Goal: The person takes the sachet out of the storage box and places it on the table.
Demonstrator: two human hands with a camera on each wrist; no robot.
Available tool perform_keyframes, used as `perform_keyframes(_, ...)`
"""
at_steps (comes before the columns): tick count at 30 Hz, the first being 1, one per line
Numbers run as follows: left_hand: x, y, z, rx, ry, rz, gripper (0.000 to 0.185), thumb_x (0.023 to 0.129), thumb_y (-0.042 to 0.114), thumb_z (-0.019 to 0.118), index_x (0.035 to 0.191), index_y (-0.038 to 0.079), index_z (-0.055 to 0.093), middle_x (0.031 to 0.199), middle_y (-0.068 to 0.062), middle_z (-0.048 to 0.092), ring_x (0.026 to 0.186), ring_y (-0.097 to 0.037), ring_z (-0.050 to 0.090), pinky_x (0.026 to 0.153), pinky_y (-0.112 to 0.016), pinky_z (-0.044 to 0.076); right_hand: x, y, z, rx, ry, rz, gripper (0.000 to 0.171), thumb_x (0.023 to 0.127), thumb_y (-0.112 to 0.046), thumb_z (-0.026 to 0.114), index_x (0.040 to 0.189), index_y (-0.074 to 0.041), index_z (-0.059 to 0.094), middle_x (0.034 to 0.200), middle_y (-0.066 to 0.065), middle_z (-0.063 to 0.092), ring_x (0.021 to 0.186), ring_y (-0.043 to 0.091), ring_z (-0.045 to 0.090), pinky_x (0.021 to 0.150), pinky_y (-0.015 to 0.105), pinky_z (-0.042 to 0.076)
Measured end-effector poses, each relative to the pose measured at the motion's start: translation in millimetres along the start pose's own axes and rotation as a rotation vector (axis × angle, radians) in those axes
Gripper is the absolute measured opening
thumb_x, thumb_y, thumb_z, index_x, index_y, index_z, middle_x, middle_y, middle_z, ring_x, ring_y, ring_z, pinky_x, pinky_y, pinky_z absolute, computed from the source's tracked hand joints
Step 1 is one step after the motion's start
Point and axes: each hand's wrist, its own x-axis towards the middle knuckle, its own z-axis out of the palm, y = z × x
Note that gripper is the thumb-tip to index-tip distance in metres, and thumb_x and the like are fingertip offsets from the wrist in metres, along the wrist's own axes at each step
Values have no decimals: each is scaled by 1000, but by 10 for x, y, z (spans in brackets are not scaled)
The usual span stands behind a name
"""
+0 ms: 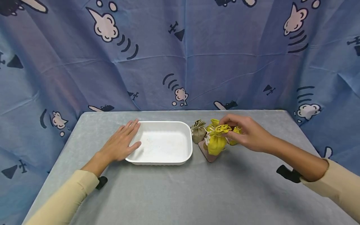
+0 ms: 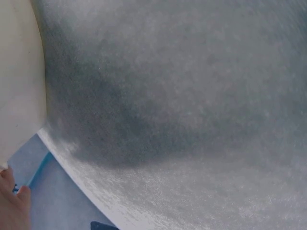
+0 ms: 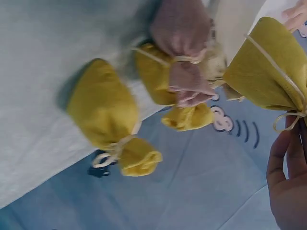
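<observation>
Head view shows nothing in the white tray so far, so the job looks barely started to me. Right hand is pinching the gathered top of a yellow pouch, which sits at about 3 o'clock from the tray, just beside it. Other yellow pouches, a pink pouch and an olive pouch are still clustered on the grey table. Left hand lies flat with fingers relaxed against the tray's 9 o'clock rim.

White tray; yellow pouch; grey table; mauve, perhaps, pouch.
</observation>
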Motion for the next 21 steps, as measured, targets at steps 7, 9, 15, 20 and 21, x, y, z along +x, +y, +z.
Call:
perform_keyframes(7,-5,17,-9,-7,-3,-1,74,103,43,46,159,3,18,166,-14,13,151,-36,13,120,-56,14,-253,116,-114,-18,30,81,30,86,6,72,111,-11,66,110,0,68,96,7,67,86,16,52)
perform_keyframes(9,-8,22,-16,-8,-3,-4,74,103,42,46,159,3,18,166,-14,13,151,-36,13,120,-56,14,-310,146,-150,-21,33,100,30,87,7,71,112,-10,66,112,2,68,99,5,66,90,12,48)
perform_keyframes(15,-12,23,-18,-9,5,-2,73,103,41,47,159,3,18,165,-15,14,151,-36,13,120,-56,15,-437,199,-253,-15,48,125,29,89,8,68,112,-10,66,112,4,68,101,3,65,90,11,47)
perform_keyframes(20,-13,18,-11,-8,16,3,74,102,41,47,158,2,19,166,-14,14,151,-36,14,119,-57,16,-514,226,-318,-20,79,158,29,90,6,68,113,-11,67,109,0,68,99,4,65,90,9,44)
perform_keyframes(21,-12,17,-11,-9,14,2,74,102,41,48,158,3,19,166,-14,14,151,-36,14,119,-56,16,-524,235,-329,-28,79,157,29,90,6,68,113,-11,67,109,0,68,99,4,65,90,9,44)
